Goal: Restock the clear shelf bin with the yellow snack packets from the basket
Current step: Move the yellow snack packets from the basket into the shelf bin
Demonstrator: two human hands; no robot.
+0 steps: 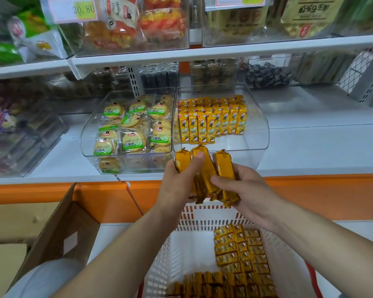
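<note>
- I see left grip (177,183) + right grip (246,190) both clamped on one bunch of yellow snack packets (205,168), thumbs on top.
- Bunch is above basket (202,220) far rim, clear shelf bin (256,134) at 12 o'clock.
- Upright pkts (209,123) in rows toward the bin's back.
- Stacked pkts (241,254) in basket, 3–6 o'clock side.
- Biscuit bin (127,130) at 9 o'clock, just beside.

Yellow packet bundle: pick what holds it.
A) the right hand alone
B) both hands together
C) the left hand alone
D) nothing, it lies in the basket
B: the left hand and the right hand both curl round the yellow packet bundle, above the white basket, in front of the clear bin.
</note>
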